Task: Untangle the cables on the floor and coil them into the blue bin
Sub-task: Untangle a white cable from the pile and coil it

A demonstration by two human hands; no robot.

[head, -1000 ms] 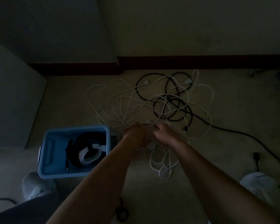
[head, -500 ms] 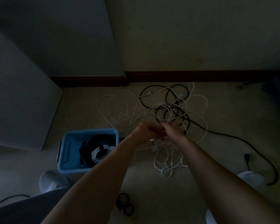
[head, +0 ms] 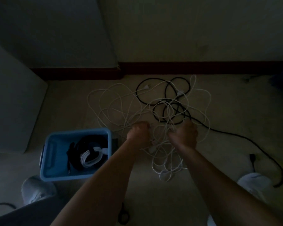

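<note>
the left hand and right hand, each curled round strands of the white cable, have drawn apart since a moment ago, loosening the knot, though it still lies tangled with the black cable on the floor beside the blue bin.

The scene is very dim and underexposed, with a grey-green cast. What faint light there is falls on the floor at centre frame, and the corners sink into heavy vignetting. The white cables and blue bin show brightest, while the black cables nearly merge with shadow. The forearms are dark, soft-edged and stretched towards the bottom edge. Fine detail is smeared.
</note>
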